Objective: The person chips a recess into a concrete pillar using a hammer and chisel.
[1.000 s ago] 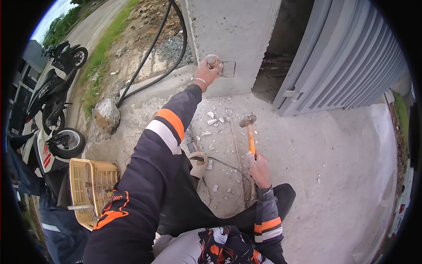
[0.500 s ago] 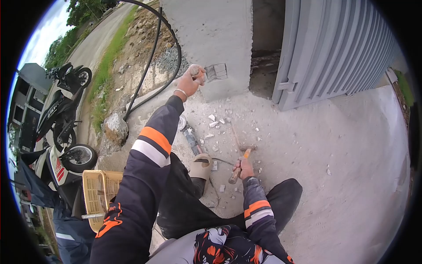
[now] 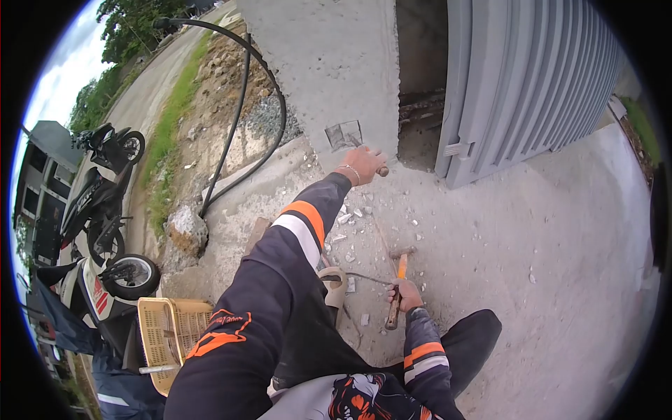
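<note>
My left hand [image 3: 360, 166] is closed around what looks like a chisel [image 3: 383, 171]. Only its blunt brown end shows; the rest is hidden in the fist. Just beyond the hand, low on the concrete pillar [image 3: 329, 63], is a roughly square patch [image 3: 344, 135] with cut outlines and a dark, chipped surface. Lower and to the right, my right hand [image 3: 408, 294] grips a hammer [image 3: 402, 266] by its orange-and-brown handle. The hammer's head points away from me, near the floor. Broken concrete chips [image 3: 344, 218] lie on the ground between the two hands.
A grey ribbed metal gate [image 3: 532, 84] stands right of the pillar, beside a dark opening. Black hose [image 3: 282, 105] loops at the left. A yellow plastic basket [image 3: 159, 343], parked motorcycles [image 3: 129, 276] and a rock [image 3: 186, 229] are also left. A cable [image 3: 367, 277] crosses the floor.
My left hand has moved right and down, away from beside the cut patch, still closed. The right hand keeps the hammer, its head now more visible. The grinder on the floor is now mostly covered by my arm.
</note>
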`<state>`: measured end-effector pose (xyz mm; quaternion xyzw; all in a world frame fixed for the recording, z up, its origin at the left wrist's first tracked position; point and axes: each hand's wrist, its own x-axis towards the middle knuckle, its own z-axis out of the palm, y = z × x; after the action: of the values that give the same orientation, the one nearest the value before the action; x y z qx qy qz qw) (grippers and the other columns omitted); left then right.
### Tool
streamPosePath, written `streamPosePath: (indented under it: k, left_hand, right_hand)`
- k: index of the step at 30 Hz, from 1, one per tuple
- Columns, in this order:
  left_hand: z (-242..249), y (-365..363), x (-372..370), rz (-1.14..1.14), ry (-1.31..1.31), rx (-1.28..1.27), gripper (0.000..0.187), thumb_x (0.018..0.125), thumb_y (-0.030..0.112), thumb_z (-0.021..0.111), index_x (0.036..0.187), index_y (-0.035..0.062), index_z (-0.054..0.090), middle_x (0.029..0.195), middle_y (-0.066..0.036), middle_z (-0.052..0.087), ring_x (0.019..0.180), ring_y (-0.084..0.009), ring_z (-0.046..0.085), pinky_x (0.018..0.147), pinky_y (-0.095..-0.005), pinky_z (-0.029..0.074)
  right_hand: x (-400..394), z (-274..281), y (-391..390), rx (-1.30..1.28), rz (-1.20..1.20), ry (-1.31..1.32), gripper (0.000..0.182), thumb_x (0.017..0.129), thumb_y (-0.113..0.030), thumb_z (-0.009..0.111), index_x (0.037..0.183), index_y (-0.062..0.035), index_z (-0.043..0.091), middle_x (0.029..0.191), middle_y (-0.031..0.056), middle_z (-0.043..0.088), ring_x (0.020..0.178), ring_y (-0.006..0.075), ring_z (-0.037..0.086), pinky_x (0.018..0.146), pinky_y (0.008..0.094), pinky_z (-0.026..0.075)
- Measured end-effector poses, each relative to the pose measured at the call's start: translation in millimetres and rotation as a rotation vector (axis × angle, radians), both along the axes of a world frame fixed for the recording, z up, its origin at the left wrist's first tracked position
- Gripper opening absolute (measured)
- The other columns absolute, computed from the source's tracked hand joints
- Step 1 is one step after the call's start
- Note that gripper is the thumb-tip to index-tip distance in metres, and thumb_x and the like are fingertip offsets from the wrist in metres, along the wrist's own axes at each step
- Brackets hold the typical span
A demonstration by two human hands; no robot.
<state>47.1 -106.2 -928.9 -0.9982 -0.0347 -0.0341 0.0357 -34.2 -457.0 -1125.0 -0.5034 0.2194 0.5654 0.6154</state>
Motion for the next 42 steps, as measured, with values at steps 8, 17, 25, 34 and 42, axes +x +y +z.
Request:
streamPosePath:
  k: [8,17,25,34,42]
  left_hand:
    - [4.2,8.9,-3.1,0.081,-0.031,-0.045,0.019,0.084,0.016,0.063,0.102,0.0182,0.061,0.105,-0.006,0.061,0.099,-0.0309,0.064,0.081,-0.0445,0.054]
    - [-1.3,32.6,2.0,0.07,-0.074,-0.119,0.017,0.087,0.016,0.062,0.103,0.0175,0.061,0.11,-0.006,0.064,0.099,-0.0306,0.065,0.082,-0.0451,0.053]
    - [-10.0,45.8,21.9,0.109,-0.207,-0.145,0.024,0.087,0.011,0.064,0.11,0.0156,0.059,0.109,-0.007,0.064,0.101,-0.0317,0.065,0.083,-0.0441,0.053]
    - [2.9,52.5,29.2,0.091,-0.168,-0.132,0.023,0.086,0.008,0.061,0.109,0.0138,0.056,0.107,-0.009,0.064,0.098,-0.0329,0.066,0.082,-0.045,0.053]
    - [-6.2,47.1,23.5,0.144,-0.166,-0.099,0.021,0.089,0.009,0.059,0.108,0.0142,0.056,0.107,-0.009,0.064,0.1,-0.0325,0.067,0.081,-0.0454,0.054]
  right_hand:
    - [1.2,12.1,21.4,-0.056,0.028,-0.309,0.005,0.091,-0.011,0.053,0.089,-0.0072,0.052,0.06,0.0013,0.047,0.043,0.0136,0.046,0.039,0.0353,0.044]
    - [9.4,102.6,47.5,0.066,-0.123,-0.352,0.037,0.1,-0.044,0.056,0.087,-0.0122,0.043,0.057,-0.0039,0.037,0.041,0.0106,0.039,0.036,0.0297,0.036]
    - [53.7,262.6,80.1,0.508,-0.774,-0.64,0.044,0.102,-0.054,0.049,0.087,-0.0135,0.04,0.057,-0.0036,0.034,0.04,0.0096,0.035,0.037,0.0295,0.033]
    - [36.4,175.4,187.7,0.198,-0.277,-0.609,0.041,0.103,-0.045,0.052,0.087,-0.0093,0.04,0.057,-0.0006,0.041,0.04,0.0124,0.043,0.036,0.0326,0.039]
    - [74.8,280.3,121.2,0.484,-1.217,-0.715,0.044,0.103,-0.051,0.05,0.085,-0.0111,0.039,0.058,-0.0021,0.035,0.039,0.0116,0.034,0.036,0.0305,0.034]
